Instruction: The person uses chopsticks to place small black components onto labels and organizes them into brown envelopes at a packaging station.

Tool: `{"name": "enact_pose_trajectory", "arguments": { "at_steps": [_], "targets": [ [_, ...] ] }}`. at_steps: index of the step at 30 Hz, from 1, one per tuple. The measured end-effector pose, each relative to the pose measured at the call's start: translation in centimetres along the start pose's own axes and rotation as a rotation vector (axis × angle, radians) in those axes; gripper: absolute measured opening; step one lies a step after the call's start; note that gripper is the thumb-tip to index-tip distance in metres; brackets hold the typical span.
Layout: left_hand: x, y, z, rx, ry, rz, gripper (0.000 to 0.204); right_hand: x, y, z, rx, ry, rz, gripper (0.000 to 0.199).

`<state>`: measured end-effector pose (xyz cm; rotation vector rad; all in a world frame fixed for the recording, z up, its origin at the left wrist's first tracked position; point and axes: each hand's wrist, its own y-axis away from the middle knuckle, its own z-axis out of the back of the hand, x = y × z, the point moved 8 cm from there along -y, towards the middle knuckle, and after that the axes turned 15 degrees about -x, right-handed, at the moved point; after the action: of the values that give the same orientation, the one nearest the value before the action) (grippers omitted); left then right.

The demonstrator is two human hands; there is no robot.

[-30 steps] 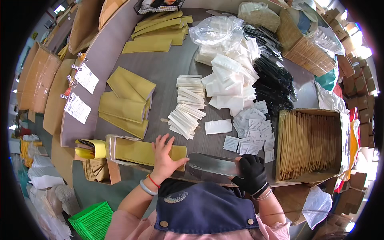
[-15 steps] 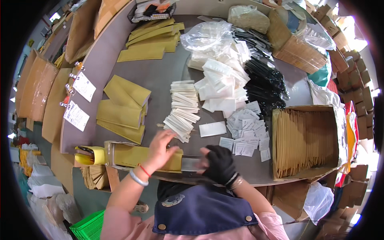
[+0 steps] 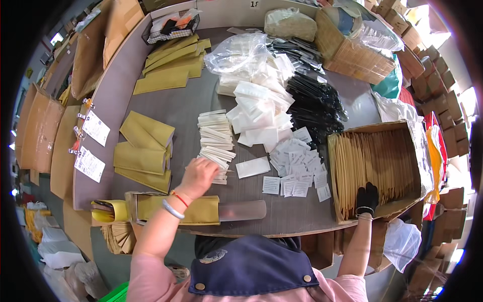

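Observation:
My left hand (image 3: 197,177) is closed, fingers bent down over the near end of a stack of white folded papers (image 3: 215,136); what it pinches is hidden. Below that forearm lies a yellow envelope (image 3: 205,210) in a narrow cardboard holder (image 3: 132,207), with a clear plastic sleeve (image 3: 242,211) reaching out past its right end. My right hand (image 3: 367,197), in a black glove, is at the near side of a cardboard box (image 3: 338,176) packed with upright brown envelopes (image 3: 377,161). Its fingers are stretched out and rest on the envelope edges.
Yellow envelopes (image 3: 143,151) lie fanned at left. A white packet pile (image 3: 261,105), black packaged items (image 3: 314,105) and small printed slips (image 3: 297,161) fill the middle. One white folded paper (image 3: 253,167) lies apart. A wire basket (image 3: 173,29) stands at the far left.
My right hand has swung right, from the front middle of the table to the box of brown envelopes. My left hand has closed at the white stack. The view has shifted slightly.

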<state>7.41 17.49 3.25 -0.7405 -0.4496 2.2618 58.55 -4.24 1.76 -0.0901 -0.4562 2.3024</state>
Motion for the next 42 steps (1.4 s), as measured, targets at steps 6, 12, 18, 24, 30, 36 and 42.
{"name": "enact_pose_trajectory", "arguments": {
  "at_steps": [6, 12, 18, 24, 30, 36, 42],
  "targets": [
    [-4.4, -2.4, -5.9, -0.004, 0.049, 0.103, 0.017, -0.7, -0.3, -0.8, -0.033, 0.043, -0.060, 0.034],
    [-4.0, -2.3, -7.0, 0.088, -0.065, 0.180, 0.024, -4.4, -0.2, -0.3, -0.140, 0.021, -0.175, 0.035],
    [-5.8, -0.8, -3.3, 0.149, 0.482, 0.397, 0.026, -2.9, -0.4, 1.9, -0.092, 0.081, -0.209, 0.031],
    [-9.9, 5.1, -1.5, 0.299, 0.016, -0.177, 0.034, -1.8, -0.3, 1.6, -0.067, 0.091, -0.236, 0.036],
    [-10.5, 1.5, -0.7, 0.200, 0.132, -0.002, 0.046, -0.8, 0.2, 3.9, -0.373, -0.830, -0.531, 0.025],
    [-10.0, -1.2, -7.8, 0.208, 0.180, 0.152, 0.050, 16.4, -1.8, 4.1, -0.233, -0.667, 0.331, 0.022],
    [-9.8, -2.0, -9.7, 0.273, 0.190, 0.217, 0.040, 20.8, -6.1, -0.1, -0.149, -0.404, 0.336, 0.019]
  ]
}}
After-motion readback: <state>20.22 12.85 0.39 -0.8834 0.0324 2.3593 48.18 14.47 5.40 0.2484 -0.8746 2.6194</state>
